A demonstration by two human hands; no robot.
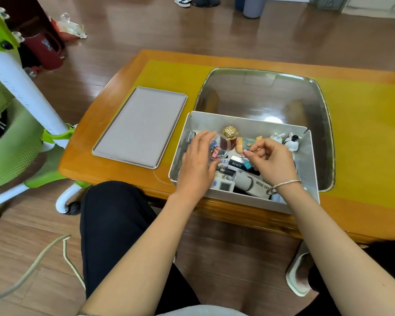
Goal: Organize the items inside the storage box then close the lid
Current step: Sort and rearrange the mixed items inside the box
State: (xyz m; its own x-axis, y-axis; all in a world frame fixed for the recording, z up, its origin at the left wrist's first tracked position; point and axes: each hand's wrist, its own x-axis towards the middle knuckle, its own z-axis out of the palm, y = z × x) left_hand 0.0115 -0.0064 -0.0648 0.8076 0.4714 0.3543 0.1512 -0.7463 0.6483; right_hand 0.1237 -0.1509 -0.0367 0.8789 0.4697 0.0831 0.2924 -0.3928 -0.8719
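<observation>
A white storage box (310, 169) stands open at the table's near edge, filled with small items. Its flat grey lid (141, 126) lies on the table to the left of it. My left hand (197, 160) holds a clear round container (217, 148) with small colourful bits inside, above the box's left part. My right hand (271, 159) pinches a tiny object (246, 152) between thumb and finger over the box's middle; what it is I cannot tell. A red perfume bottle with a gold cap (230, 137), small figurines (291, 140) and a white mini fan (253, 182) sit inside.
A large shiny metal tray (260, 92) lies behind the box on the yellow mat (363, 133) of the wooden table (96, 142). A green and white chair (16, 124) stands at the left. My dark-trousered legs are below the table edge.
</observation>
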